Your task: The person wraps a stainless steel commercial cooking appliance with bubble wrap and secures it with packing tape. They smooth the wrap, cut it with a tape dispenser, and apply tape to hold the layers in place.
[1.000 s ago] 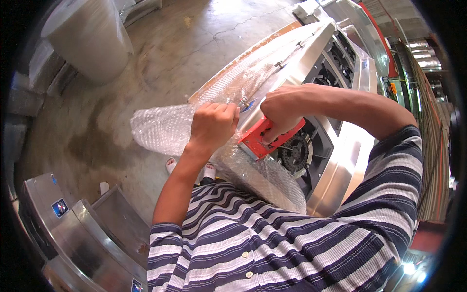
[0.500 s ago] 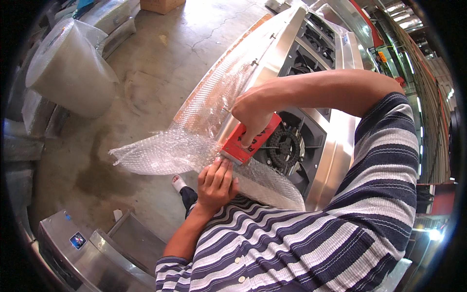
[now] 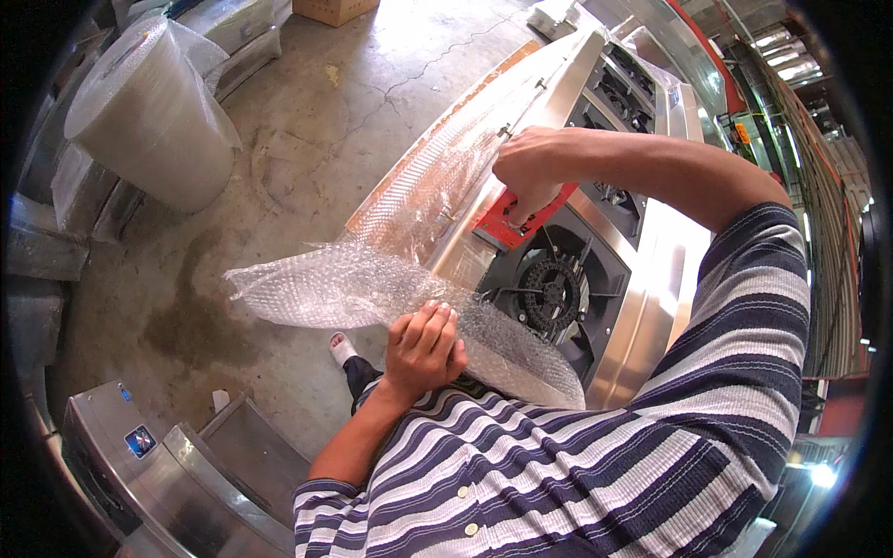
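My right hand (image 3: 532, 172) grips a red tape dispenser (image 3: 495, 226) with black print on its side, above the front edge of a stainless steel gas range (image 3: 600, 349). A round black burner (image 3: 547, 293) lies just beside it. Nearer my body, my left hand (image 3: 423, 352) has its fingers together and bent over a bunched band of clear bubble wrap (image 3: 339, 284). That band runs from a loose end at the left, under my fingers, to the range's near side. More wrap covers the range's front. The wrap's edge under my left fingers is hidden.
A big roll of bubble wrap (image 3: 153, 116) stands on the concrete floor (image 3: 288, 177) at the far left, near wrapped items. A cardboard box (image 3: 335, 7) sits at the back. Another steel appliance (image 3: 139, 474) is at the lower left. Long stacked material (image 3: 828, 242) lines the right.
My right hand has moved the tape dispenser up and right, away from my left hand, along the range's edge. My left hand remains on the bubble wrap. The whole view has shifted slightly.
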Demonstrator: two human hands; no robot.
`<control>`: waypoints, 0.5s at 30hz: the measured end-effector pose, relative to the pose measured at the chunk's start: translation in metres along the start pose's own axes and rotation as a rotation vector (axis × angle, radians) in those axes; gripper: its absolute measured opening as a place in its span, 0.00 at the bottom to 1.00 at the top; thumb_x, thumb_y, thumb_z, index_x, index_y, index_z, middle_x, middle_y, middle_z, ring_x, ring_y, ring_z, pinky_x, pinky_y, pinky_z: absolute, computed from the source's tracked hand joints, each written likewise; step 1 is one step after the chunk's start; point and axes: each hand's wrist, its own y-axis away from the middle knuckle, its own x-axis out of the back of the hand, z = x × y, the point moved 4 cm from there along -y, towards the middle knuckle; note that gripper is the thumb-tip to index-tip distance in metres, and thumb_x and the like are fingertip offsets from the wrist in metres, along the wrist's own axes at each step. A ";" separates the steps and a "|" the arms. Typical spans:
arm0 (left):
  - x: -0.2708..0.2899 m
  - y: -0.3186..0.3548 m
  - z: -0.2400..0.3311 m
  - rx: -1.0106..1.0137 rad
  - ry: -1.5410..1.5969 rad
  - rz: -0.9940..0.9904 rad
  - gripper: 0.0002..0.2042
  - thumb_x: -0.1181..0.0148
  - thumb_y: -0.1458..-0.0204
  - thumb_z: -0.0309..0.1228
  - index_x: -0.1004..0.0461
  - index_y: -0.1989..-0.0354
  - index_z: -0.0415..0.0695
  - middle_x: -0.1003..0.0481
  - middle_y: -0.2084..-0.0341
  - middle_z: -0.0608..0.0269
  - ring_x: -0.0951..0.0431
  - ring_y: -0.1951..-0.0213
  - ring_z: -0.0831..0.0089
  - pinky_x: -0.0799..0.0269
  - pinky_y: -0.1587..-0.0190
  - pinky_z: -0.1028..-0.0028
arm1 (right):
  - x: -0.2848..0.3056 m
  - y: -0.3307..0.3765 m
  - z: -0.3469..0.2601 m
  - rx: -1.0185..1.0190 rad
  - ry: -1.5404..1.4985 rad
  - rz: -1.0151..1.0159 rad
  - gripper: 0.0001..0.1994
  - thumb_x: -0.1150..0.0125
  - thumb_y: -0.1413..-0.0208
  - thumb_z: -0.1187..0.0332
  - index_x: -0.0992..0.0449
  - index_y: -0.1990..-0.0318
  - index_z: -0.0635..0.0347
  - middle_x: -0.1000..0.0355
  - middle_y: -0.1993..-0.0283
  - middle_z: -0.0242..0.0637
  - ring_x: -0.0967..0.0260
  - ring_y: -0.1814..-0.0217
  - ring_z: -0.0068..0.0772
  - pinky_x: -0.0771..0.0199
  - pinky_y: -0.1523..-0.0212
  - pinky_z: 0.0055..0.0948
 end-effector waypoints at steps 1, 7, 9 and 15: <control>-0.001 -0.003 -0.001 0.040 0.025 -0.076 0.19 0.42 0.44 0.41 0.19 0.51 0.40 0.21 0.50 0.57 0.23 0.41 0.63 0.36 0.35 0.59 | 0.000 -0.001 0.000 0.008 0.005 0.013 0.28 0.31 0.55 0.42 0.14 0.68 0.65 0.19 0.68 0.50 0.19 0.62 0.51 0.20 0.59 0.45; -0.008 -0.058 0.012 0.073 0.123 -0.444 0.40 0.41 0.41 0.53 0.36 0.32 0.27 0.37 0.30 0.37 0.43 0.24 0.48 0.55 0.22 0.54 | 0.001 0.008 -0.009 -0.062 0.029 0.019 0.29 0.32 0.55 0.41 0.14 0.67 0.64 0.18 0.67 0.49 0.18 0.61 0.51 0.20 0.58 0.43; -0.022 -0.058 0.010 0.077 0.146 -0.569 0.46 0.43 0.40 0.57 0.43 0.28 0.24 0.45 0.26 0.33 0.51 0.21 0.46 0.62 0.20 0.53 | 0.000 0.009 -0.013 -0.073 0.036 0.038 0.28 0.31 0.55 0.41 0.14 0.66 0.64 0.18 0.66 0.48 0.18 0.61 0.50 0.19 0.58 0.43; -0.022 -0.057 0.009 0.063 0.128 -0.543 0.46 0.45 0.40 0.57 0.42 0.29 0.23 0.44 0.26 0.32 0.50 0.22 0.46 0.62 0.20 0.54 | -0.001 0.023 -0.026 -0.192 0.003 0.047 0.26 0.30 0.53 0.44 0.13 0.64 0.63 0.17 0.65 0.49 0.16 0.59 0.47 0.18 0.57 0.42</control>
